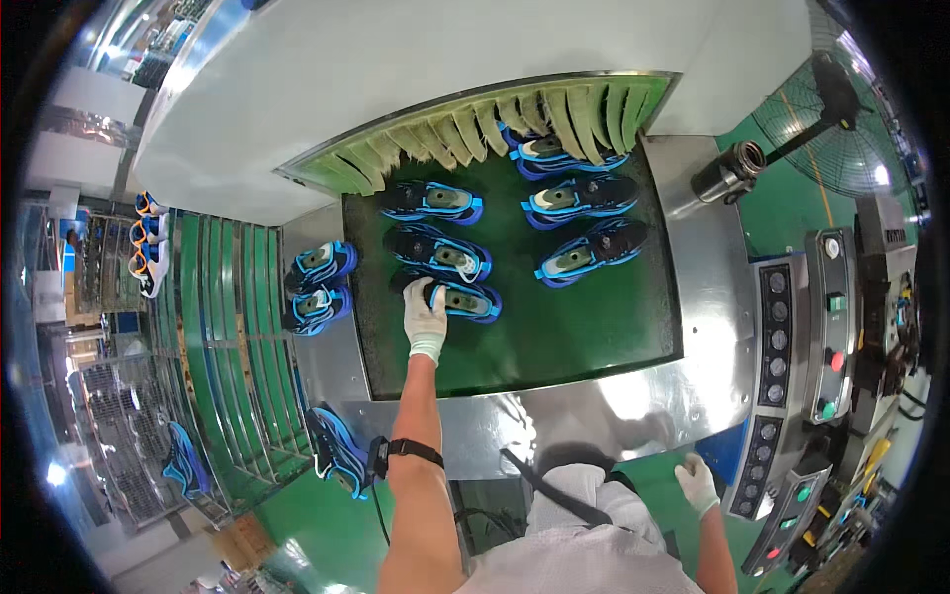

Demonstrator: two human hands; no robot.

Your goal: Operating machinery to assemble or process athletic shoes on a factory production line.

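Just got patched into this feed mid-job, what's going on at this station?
A person's gloved left hand is on the nearest black-and-blue shoe in the left column on the green surface; whether it grips is hard to tell. More shoes lie behind it and in a right column, whose far end reaches under the hanging flaps. Two shoes sit on the metal ledge at left. The gloved right hand is away from the shoes.

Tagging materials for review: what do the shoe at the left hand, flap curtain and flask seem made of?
Shoe: matte black upper, possibly textile; smooth blue trim, perhaps plastic. Flap curtain: probably matte fabric, edges frayed. Flask: likely metal, from its bright highlights.
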